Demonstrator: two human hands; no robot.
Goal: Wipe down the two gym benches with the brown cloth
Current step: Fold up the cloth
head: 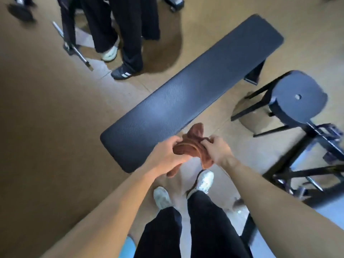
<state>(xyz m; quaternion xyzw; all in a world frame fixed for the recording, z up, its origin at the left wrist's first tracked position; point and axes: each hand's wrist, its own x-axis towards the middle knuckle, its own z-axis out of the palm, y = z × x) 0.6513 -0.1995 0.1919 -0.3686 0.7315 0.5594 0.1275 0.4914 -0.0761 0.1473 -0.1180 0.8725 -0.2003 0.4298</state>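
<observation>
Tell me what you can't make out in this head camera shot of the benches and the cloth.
Second bench: not plainly seen in the head view; a dark frame at lower right is hidden behind the right forearm.
Brown cloth: bunched in the grip of the left hand and right hand, fingers hide its shape.
Bench: near legs hidden under its pad.
Bystanders: cut off by the top edge.

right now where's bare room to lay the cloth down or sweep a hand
The bench top is bare end to end. The floor left of it, up to the standing legs, is bare. Crowded: right of the bench, by the stool and black frame. The left hand and right hand grip the brown cloth.
</observation>
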